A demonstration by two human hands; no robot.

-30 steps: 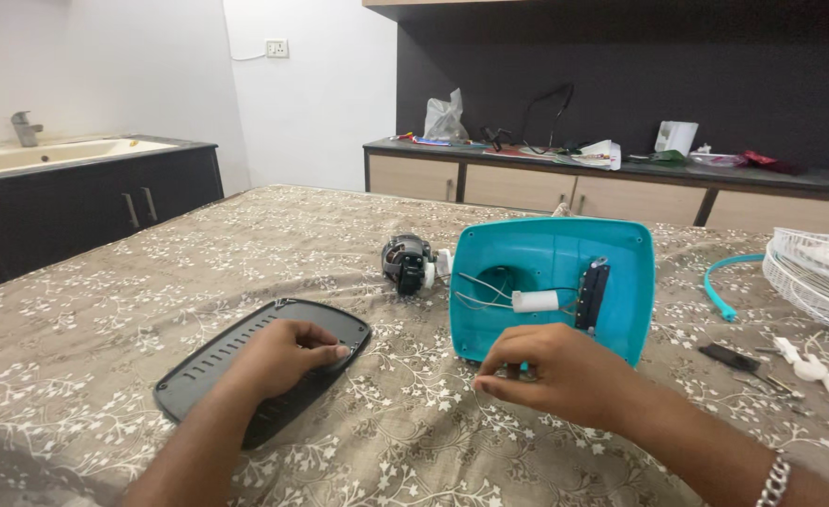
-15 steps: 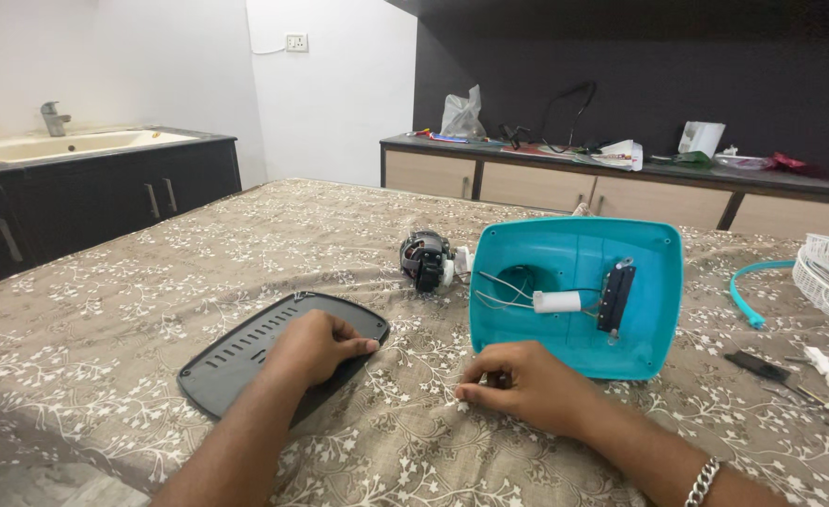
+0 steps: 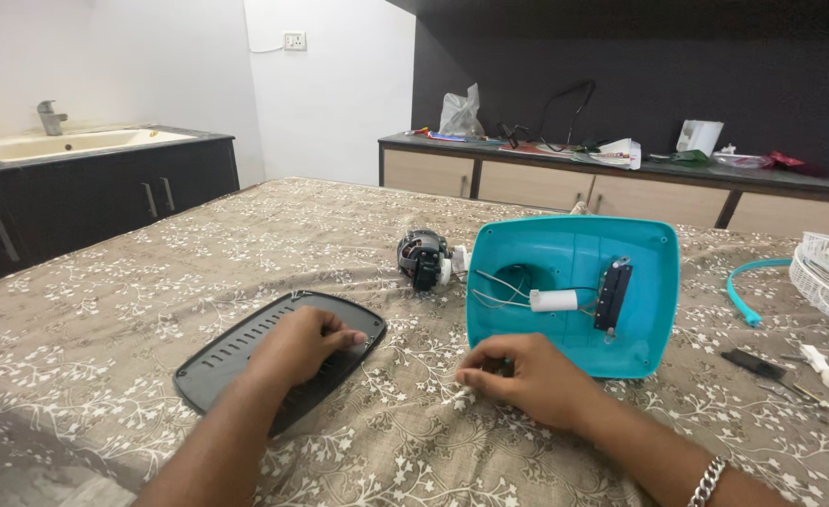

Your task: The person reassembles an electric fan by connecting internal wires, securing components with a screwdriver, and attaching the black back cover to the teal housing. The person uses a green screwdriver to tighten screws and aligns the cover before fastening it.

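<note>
The left hand lies palm down on the black slotted cover plate, fingers loosely curled at its near right edge, pressing rather than gripping. The right hand rests on the floral cloth just before the turquoise housing, fingertips pinched together; whether they hold anything is unclear.

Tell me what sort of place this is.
Probably a room in a home used as a makeshift repair spot: a sink set in dark cabinets, a cluttered counter, and a cloth-covered surface with a fan motor and teal housing laid out.
</note>
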